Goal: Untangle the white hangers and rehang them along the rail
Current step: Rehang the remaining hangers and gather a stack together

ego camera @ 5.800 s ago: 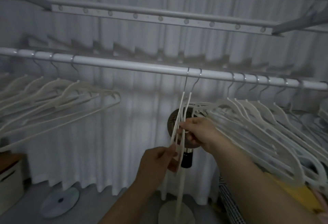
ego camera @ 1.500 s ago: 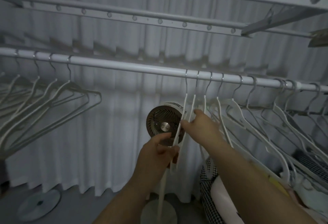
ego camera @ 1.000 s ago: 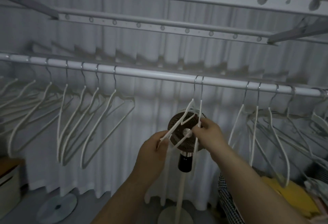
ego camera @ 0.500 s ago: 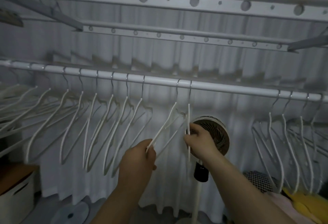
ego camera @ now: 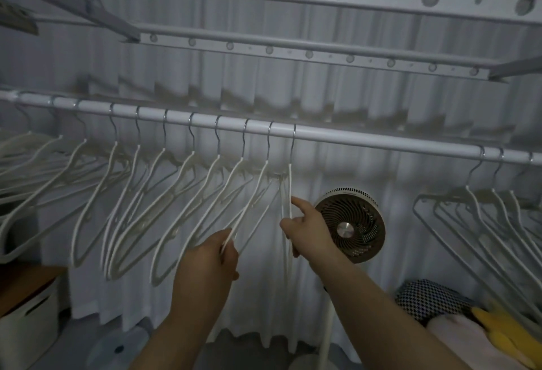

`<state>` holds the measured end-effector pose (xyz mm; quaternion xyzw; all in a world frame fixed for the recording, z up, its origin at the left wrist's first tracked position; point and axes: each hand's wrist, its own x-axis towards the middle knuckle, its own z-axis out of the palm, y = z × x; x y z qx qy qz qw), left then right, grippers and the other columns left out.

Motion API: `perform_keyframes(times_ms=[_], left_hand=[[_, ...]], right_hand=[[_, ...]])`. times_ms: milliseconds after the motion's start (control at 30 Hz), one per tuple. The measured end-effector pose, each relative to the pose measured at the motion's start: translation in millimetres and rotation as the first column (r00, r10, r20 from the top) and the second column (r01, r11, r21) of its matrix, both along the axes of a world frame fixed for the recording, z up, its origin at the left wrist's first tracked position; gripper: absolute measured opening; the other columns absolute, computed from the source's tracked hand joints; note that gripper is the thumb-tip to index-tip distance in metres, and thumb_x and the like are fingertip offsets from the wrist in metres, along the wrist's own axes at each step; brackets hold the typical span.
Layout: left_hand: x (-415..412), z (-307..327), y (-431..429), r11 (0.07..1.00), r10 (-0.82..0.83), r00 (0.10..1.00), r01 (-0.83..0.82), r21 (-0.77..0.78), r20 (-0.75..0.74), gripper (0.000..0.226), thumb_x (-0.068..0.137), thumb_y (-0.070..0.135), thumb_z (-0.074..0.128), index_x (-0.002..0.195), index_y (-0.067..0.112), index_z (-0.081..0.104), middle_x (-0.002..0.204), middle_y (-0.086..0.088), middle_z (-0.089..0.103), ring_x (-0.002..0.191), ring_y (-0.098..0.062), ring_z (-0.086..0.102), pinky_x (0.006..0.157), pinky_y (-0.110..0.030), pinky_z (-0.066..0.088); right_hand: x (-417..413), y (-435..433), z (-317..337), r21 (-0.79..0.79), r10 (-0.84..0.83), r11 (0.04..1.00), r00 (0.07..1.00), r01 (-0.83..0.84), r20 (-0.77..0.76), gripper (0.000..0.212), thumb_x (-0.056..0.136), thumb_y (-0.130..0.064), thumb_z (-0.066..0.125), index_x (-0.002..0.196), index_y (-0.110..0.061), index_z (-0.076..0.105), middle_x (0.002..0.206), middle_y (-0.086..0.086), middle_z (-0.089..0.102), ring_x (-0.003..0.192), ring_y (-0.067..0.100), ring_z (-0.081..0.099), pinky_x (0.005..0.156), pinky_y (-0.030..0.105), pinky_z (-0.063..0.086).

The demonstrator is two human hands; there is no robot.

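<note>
White hangers (ego camera: 247,202) are lining the rail (ego camera: 381,144) while the left hand (ego camera: 209,255) is pinching one and the right hand (ego camera: 308,231) its neighbour, risking re-snagging if pulled crosswise.

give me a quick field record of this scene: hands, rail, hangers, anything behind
left hand: grips the lower arm of a tilted hanger
right hand: grips the end hanger, which hangs edge-on
rail: bare stretch right of the end hanger
left row: hangers spaced apart along the rail
right cluster: hangers bunched together
behind: fan, white curtain
</note>
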<state>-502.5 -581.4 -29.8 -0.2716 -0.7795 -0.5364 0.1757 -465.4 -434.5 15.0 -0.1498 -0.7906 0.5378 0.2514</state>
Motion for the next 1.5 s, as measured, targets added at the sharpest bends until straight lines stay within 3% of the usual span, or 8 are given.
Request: perform_keyframes(times_ms=[567,667,867,967,1133,1200,1333,1500], left_hand=[[8,-1,4,0.996,-0.087,0.996,0.087,-0.01,0.038,0.049,0.09,0.001,0.045,0.063,0.04,0.036,0.056,0.007,0.047,0.045,-0.012,0.055,0.052,-0.003,0.044],[7,-1,4,0.998,-0.057,0.998,0.055,-0.041,-0.025,0.034,0.092,0.007,0.046,0.074,0.034,0.056,0.057,0.006,0.052,0.053,0.003,0.059,0.053,-0.006,0.043],[12,6,4,0.978,0.172,0.964,-0.192,-0.084,-0.2,0.053,0.076,0.04,0.044,0.116,0.009,0.061,0.121,-0.012,0.058,0.112,-0.03,0.054,0.088,-0.035,0.043],[22,21,8,0.98,0.186,0.936,-0.198,-0.009,-0.3,0.049,0.077,0.041,0.044,0.104,0.008,0.067,0.107,-0.012,0.063,0.102,-0.031,0.055,0.086,-0.021,0.029],[64,47,33,0.985,-0.093,0.976,0.12,0.126,-0.199,0.008,0.079,0.035,0.058,0.072,0.039,0.057,0.066,0.022,0.061,0.07,0.008,0.057,0.062,-0.003,0.04],[77,47,52,0.967,-0.176,0.971,0.201,0.156,-0.164,0.034,0.083,0.013,0.063,0.067,0.042,0.054,0.057,0.019,0.061,0.066,0.02,0.055,0.06,0.005,0.038],[105,38,108,0.935,-0.314,0.948,0.318,0.158,-0.048,0.036,0.085,0.007,0.056,0.067,0.038,0.057,0.056,0.037,0.061,0.063,0.02,0.057,0.06,0.005,0.04],[147,17,197,0.891,-0.441,0.89,0.418,0.178,0.115,0.034,0.087,0.007,0.055,0.068,0.034,0.059,0.065,0.012,0.064,0.064,0.0,0.063,0.058,-0.002,0.046]], right_hand=[[6,8,-6,-0.014,-0.059,0.998,0.997,0.058,-0.059,0.053,0.087,0.001,0.046,0.138,-0.012,0.036,0.054,0.001,0.041,0.048,0.009,0.04,0.051,0.025,0.047],[5,10,-7,0.004,-0.064,0.998,0.997,0.065,-0.049,0.053,0.087,0.001,0.046,0.138,-0.011,0.035,0.053,0.001,0.04,0.049,0.009,0.039,0.052,0.026,0.046],[12,16,-7,0.061,-0.088,0.994,0.995,0.09,-0.043,0.049,0.089,-0.024,0.055,0.134,-0.012,0.039,0.062,0.002,0.047,0.046,0.01,0.042,0.037,0.018,0.039],[22,33,-6,0.114,-0.181,0.974,0.976,0.195,-0.123,0.042,0.087,-0.03,0.057,0.124,-0.011,0.05,0.071,-0.002,0.051,0.056,0.006,0.046,0.051,0.017,0.039],[64,81,9,0.177,-0.309,0.916,0.914,0.361,-0.263,0.022,0.089,-0.015,0.055,0.108,-0.006,0.061,0.063,-0.008,0.045,0.059,0.003,0.045,0.056,0.005,0.036],[90,106,18,0.201,-0.363,0.88,0.882,0.431,-0.301,0.02,0.088,-0.012,0.054,0.106,-0.007,0.063,0.064,-0.011,0.047,0.062,0.003,0.047,0.057,0.008,0.038],[153,167,32,0.236,-0.475,0.782,0.797,0.576,-0.373,0.022,0.088,-0.008,0.054,0.107,-0.004,0.065,0.084,0.0,0.058,0.082,0.011,0.051,0.062,0.011,0.036],[216,238,31,0.182,-0.547,0.773,0.783,0.608,-0.295,0.022,0.089,-0.006,0.052,0.109,0.0,0.061,0.108,0.017,0.062,0.087,0.014,0.05,0.063,0.016,0.039]])
